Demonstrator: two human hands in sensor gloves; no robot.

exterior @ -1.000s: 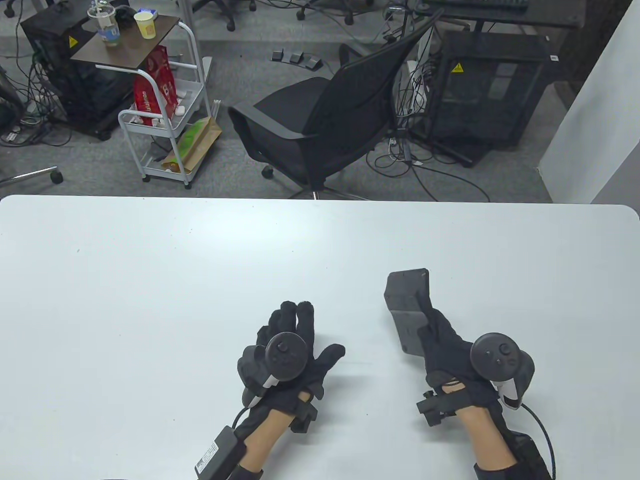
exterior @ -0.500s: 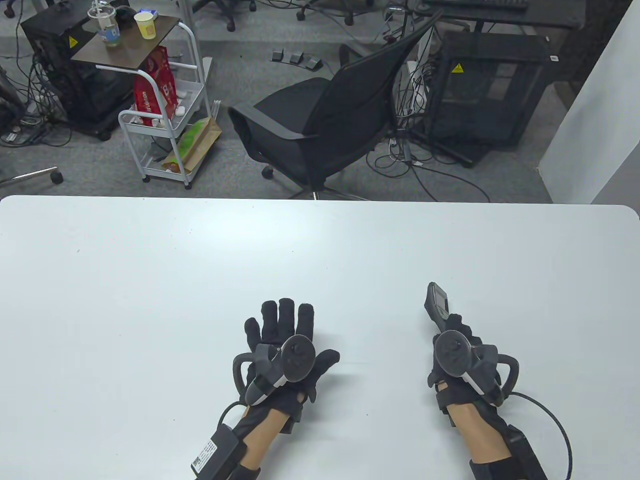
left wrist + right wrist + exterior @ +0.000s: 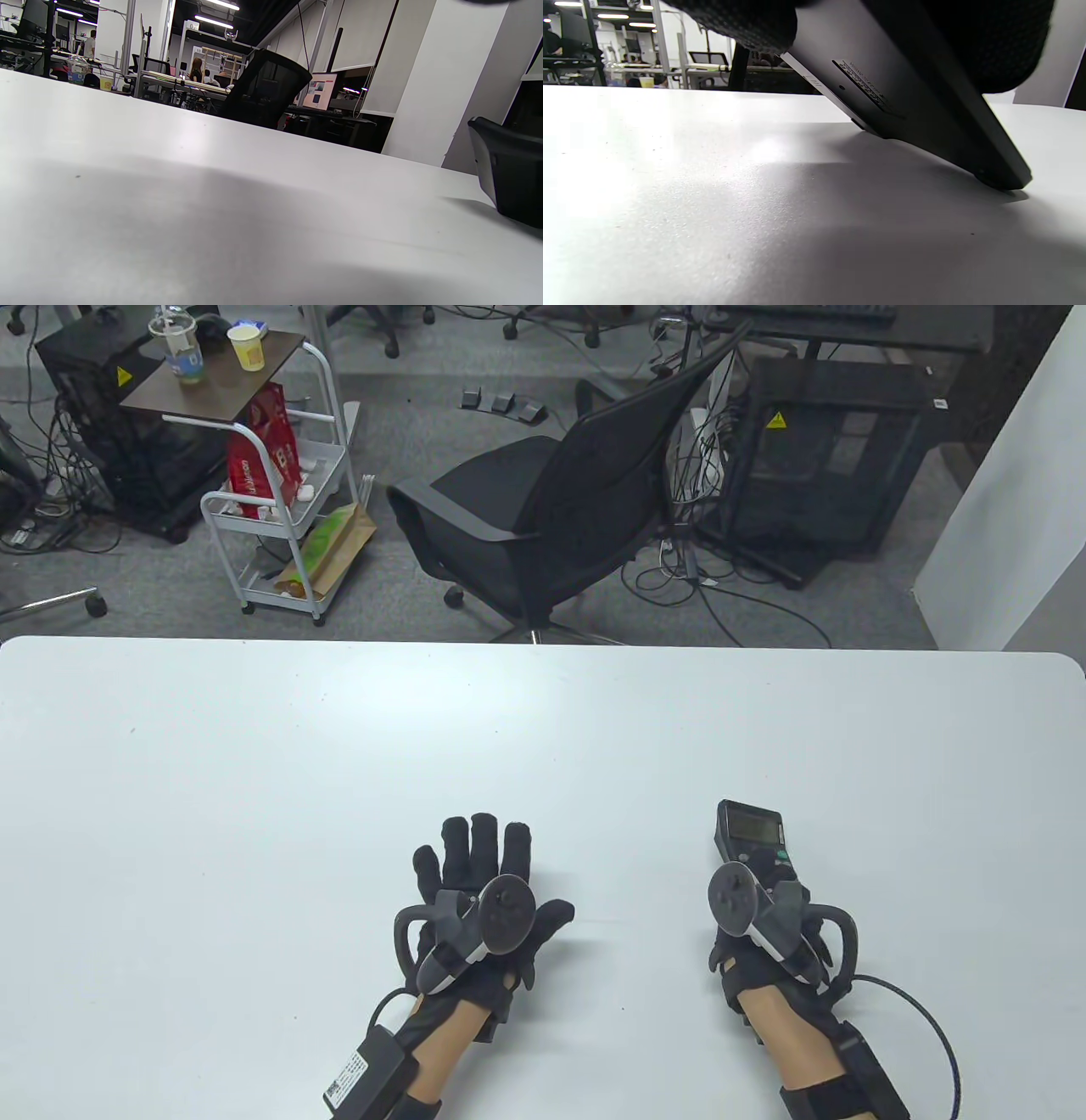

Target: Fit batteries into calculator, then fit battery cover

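The black calculator (image 3: 750,833) is display side up at the near right of the white table (image 3: 254,780). My right hand (image 3: 764,929) grips its near end. In the right wrist view the calculator's underside (image 3: 908,101) slants down, with its far edge touching the table and its near end lifted. The calculator's end shows in the left wrist view (image 3: 509,169). My left hand (image 3: 488,891) rests flat on the table, fingers spread and holding nothing, to the left of the calculator. No loose batteries or battery cover are in view.
Beyond the table's far edge stand a black office chair (image 3: 560,509), a white trolley (image 3: 280,483) with cups, and black cabinets (image 3: 831,449).
My right hand turned the calculator over from back side up to display side up and lowered it towards the table. My left hand flattened and spread its fingers on the table.
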